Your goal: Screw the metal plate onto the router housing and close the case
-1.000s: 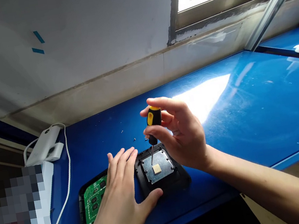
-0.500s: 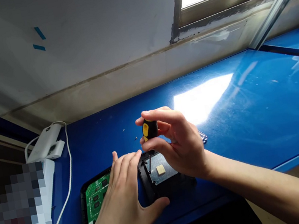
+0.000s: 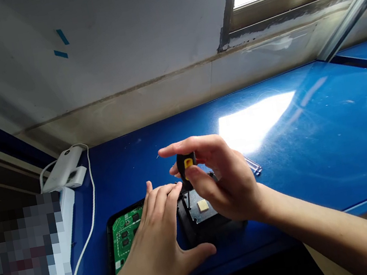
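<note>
Right hand holds black-yellow screwdriver, shaft down near left edge of metal plate on black casing; can't tell if tip's seated. Left hand spread, partly hiding green circuit board. Blue worktop.

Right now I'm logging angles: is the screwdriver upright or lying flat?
Roughly upright: the right hand holds the screwdriver, shaft down over the metal plate.

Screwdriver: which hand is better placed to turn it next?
Right, likely: the right hand grips the screwdriver, its shaft pointing down at the metal plate. The left hand holds no tool and covers part of the green board in this view.
</note>
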Action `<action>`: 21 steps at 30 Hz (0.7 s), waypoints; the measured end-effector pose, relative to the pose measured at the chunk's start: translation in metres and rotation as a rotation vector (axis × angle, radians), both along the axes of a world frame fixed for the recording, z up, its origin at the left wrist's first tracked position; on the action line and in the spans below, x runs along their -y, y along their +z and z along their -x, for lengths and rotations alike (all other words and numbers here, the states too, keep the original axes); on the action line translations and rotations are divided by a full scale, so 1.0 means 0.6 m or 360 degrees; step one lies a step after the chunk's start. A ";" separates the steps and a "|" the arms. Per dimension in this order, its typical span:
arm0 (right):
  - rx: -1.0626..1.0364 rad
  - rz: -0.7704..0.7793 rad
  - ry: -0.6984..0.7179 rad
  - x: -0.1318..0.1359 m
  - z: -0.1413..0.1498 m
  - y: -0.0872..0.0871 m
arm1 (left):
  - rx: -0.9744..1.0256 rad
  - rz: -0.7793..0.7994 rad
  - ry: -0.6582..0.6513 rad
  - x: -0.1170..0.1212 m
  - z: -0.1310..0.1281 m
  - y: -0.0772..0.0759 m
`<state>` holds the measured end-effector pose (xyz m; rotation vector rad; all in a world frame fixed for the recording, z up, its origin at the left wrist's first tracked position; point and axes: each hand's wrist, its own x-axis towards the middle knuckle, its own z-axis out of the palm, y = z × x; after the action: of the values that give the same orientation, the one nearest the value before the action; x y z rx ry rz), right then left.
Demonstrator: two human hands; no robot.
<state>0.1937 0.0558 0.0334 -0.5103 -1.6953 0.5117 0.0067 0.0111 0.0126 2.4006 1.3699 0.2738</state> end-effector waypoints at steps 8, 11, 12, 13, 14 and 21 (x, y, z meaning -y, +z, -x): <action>-0.0147 -0.0125 -0.0002 -0.005 0.015 0.016 | 0.0081 0.0009 -0.0009 0.000 0.000 0.002; -0.0148 -0.0040 0.0002 0.003 0.021 0.020 | 0.0076 0.0025 -0.0010 0.000 -0.001 0.004; -0.0138 -0.0019 -0.0007 0.005 0.022 0.021 | 0.0077 0.0016 -0.0016 -0.001 -0.002 0.004; -0.0129 -0.0001 -0.0017 0.007 0.022 0.022 | 0.0077 0.0008 -0.0019 -0.001 -0.002 0.004; -0.0117 0.0009 -0.0023 0.008 0.022 0.022 | 0.0073 0.0004 -0.0018 -0.001 -0.002 0.003; -0.0096 0.0222 0.0144 0.012 0.017 0.014 | -0.0015 0.0026 -0.0018 -0.002 -0.001 -0.001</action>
<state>0.1838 0.0487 0.0419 -0.5148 -1.6379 0.7081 0.0072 0.0123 0.0120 2.3983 1.3572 0.2476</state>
